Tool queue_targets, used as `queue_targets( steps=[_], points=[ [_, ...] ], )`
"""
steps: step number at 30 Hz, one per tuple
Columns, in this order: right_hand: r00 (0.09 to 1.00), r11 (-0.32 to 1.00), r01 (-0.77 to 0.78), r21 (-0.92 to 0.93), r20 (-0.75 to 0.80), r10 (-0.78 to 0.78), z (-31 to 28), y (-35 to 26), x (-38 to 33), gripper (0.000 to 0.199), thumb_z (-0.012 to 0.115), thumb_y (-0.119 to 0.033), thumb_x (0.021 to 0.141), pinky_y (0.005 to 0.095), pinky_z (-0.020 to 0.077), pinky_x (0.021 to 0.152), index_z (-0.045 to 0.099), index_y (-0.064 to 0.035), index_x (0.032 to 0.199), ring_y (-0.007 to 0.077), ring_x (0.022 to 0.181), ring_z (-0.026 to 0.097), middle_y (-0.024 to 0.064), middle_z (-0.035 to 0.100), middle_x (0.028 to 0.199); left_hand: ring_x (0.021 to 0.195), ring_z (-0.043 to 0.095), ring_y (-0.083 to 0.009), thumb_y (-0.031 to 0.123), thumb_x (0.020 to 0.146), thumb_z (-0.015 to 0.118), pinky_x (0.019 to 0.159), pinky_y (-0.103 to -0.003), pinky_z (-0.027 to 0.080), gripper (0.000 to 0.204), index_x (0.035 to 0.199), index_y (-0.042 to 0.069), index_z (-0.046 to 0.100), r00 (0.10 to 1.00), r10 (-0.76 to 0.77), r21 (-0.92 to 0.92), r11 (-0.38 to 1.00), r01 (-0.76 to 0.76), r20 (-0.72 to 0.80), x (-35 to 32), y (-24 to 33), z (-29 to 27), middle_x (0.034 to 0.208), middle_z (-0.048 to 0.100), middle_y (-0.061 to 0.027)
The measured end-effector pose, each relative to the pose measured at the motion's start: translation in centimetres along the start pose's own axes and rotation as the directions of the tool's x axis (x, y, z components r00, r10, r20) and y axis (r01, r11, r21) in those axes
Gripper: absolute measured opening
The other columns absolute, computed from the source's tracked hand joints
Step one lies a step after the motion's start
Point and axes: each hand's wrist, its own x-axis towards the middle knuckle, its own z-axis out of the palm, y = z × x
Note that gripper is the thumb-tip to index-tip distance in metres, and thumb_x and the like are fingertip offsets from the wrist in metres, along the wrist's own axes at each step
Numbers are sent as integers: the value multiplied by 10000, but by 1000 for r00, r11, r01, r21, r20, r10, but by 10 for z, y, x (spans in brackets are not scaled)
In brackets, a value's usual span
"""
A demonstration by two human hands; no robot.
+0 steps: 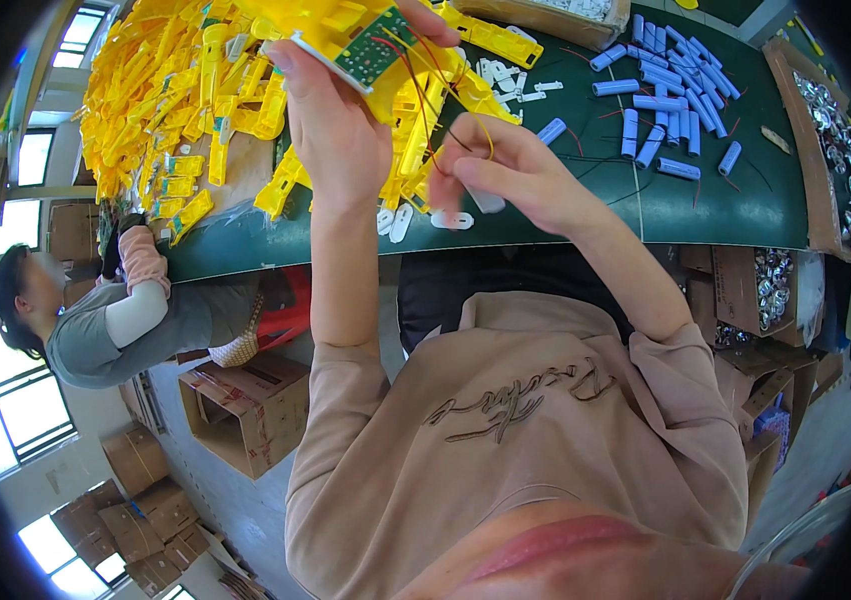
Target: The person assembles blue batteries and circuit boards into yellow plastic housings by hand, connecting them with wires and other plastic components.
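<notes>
Holding, left hand [340, 135]: thumb and fingers around a yellow casing [295, 15] with its green circuit board [370, 55], raised above the green table [585, 215]
Right hand [510, 170]: fingers curled narrow by thin wires [418, 85]; cannot tell if pinching one
Blue cylinders [665, 90]: scattered toward the table's right

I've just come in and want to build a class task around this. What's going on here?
A person at a green table grips a yellow plastic housing in the left hand, its green circuit board showing. The right hand is at the loose wires trailing from it; its exact grip is unclear. Yellow parts are heaped to the left, and blue cylinders lie to the right. Another person is at the left.
</notes>
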Motion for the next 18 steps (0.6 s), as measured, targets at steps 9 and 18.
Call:
queue_targets(
  steps=[9,18],
  points=[
    [921,917,118,-382,-303,-244,9,-61,-35,263,514,-123,929,226,472,583,458,-19,1164,126,613,587,101,620,731,846,635,-244,527,976,160,790,-339,494,666,1215,-17,461,988,154,508,850,-136,6,3,-7,-42,938,627,-155],
    [999,991,45,-127,-24,-49,-23,-117,-19,231,541,-181,934,269,481,562,595,30,1012,118,633,580,88,640,772,760,634,-197,468,996,206,751,-299,503,590,1131,-19,512,980,-199,370,909,191,-15,-33,-26,-22,844,626,-117]
  ],
)
